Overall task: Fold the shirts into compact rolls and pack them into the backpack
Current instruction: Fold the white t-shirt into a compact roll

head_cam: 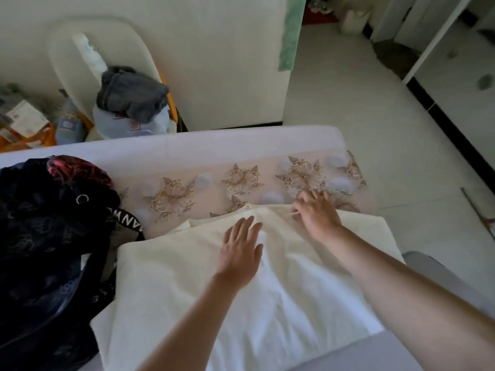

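place: home, bedroom | evidence: bed (187, 148) with gold-flower patterned cover (241, 180) | white chair (69, 49) beside it heaped with grey clothing (134, 95) | pale tiled floor (348, 103) | green cloth (290, 33) hanging at wall corner

Cream shirt (187, 277): one. Dark backpack (48, 236): one. Bare hands: two, namely left hand (239, 250) and right hand (316, 212). Bed (214, 145) with floral cover: one. White chair (80, 36): one. Grey garment (134, 95) heaped on that chair: one. Pale plastic bag (120, 127) under the grey garment: one. Green cloth (292, 30) hung at the wall corner: one.
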Motion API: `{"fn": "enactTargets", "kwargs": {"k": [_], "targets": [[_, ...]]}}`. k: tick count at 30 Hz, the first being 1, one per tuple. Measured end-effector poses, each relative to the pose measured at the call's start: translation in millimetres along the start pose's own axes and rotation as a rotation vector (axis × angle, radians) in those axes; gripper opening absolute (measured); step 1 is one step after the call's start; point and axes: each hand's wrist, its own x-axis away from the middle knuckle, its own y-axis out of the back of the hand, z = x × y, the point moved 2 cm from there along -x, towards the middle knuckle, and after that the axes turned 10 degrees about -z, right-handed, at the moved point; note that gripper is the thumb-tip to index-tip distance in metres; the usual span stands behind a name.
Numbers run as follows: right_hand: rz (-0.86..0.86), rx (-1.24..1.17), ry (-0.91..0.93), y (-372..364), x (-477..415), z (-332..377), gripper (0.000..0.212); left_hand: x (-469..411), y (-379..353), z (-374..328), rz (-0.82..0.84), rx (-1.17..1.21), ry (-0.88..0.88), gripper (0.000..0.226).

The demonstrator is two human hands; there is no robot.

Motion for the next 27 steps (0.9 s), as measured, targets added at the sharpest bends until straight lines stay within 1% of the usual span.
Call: {"fn": "enactTargets", "kwargs": {"k": [1, 2, 5, 6, 7, 9, 11, 12, 13, 15, 17, 19, 20, 22, 23, 24, 25, 27], "targets": [[-0.020, 0.011, -0.023, -0.4, -3.0, -7.7, 0.013, 0.7, -6.9, 0.6, 0.026, -0.010, -0.001, 0.054], [-0.036, 0.020, -0.084, 0.2, -4.8, -16.1, 0.011, 2.9, -14.9, 4.4, 0.055, -0.032, 0.001, 0.057], [-0.062, 0.032, -0.427, 3.0, -0.8, -40.1, 0.013, 11.9, -33.7, 20.1, 0.138, -0.125, -0.012, 0.067], [-0.064, 0.023, -0.511, 2.7, 5.5, -42.5, 0.016, 14.0, -37.7, 23.2, 0.141, -0.149, -0.024, 0.069], [-0.073, 0.007, -0.546, 1.7, 13.9, -39.9, 0.022, 14.9, -39.2, 23.3, 0.142, -0.160, -0.023, 0.069], [-0.157, -0.039, -0.493, 6.5, 34.2, -21.0, 0.034, 14.8, -36.4, 14.9, 0.112, -0.143, 0.012, 0.066], [-0.255, -0.106, -0.359, 17.3, 60.7, 11.2, 0.042, 18.7, -30.4, -1.9, 0.077, -0.084, 0.048, 0.065], [-0.273, -0.144, -0.286, 22.1, 76.6, 28.4, 0.044, 23.8, -27.6, -11.3, 0.070, -0.047, 0.046, 0.063], [-0.261, -0.170, -0.226, 24.7, 93.5, 43.9, 0.045, 31.3, -26.1, -20.3, 0.075, -0.011, 0.029, 0.061], [-0.136, -0.168, -0.186, 20.9, 132.3, 65.2, 0.044, 52.5, -26.1, -35.2, 0.111, 0.045, -0.018, 0.057], [0.025, -0.139, -0.280, 13.8, 172.9, 65.9, 0.048, 77.8, -28.2, -43.4, 0.181, 0.066, -0.047, 0.057], [0.138, -0.151, -0.425, 9.8, 204.9, 55.9, 0.057, 99.0, -29.9, -46.2, 0.264, 0.049, -0.040, 0.065], [0.176, -0.149, -0.459, 14.6, 218.8, 54.0, 0.061, 108.1, -27.5, -48.1, 0.301, 0.027, -0.033, 0.071], [0.286, -0.140, -0.446, 26.3, 235.6, 52.5, 0.066, 114.0, -22.0, -52.5, 0.365, 0.000, -0.003, 0.076], [0.314, -0.156, -0.429, 33.0, 240.1, 52.1, 0.063, 111.9, -18.4, -56.4, 0.379, -0.008, 0.013, 0.075], [0.306, -0.206, -0.433, 41.6, 242.6, 50.9, 0.059, 107.8, -13.2, -62.2, 0.396, -0.020, 0.031, 0.073], [0.260, -0.263, -0.474, 50.6, 244.9, 48.0, 0.055, 103.4, -7.7, -70.0, 0.411, -0.025, 0.051, 0.071], [0.096, -0.309, -0.622, 69.9, 250.2, 34.9, 0.048, 93.6, 1.8, -89.1, 0.414, -0.009, 0.072, 0.064]]}}
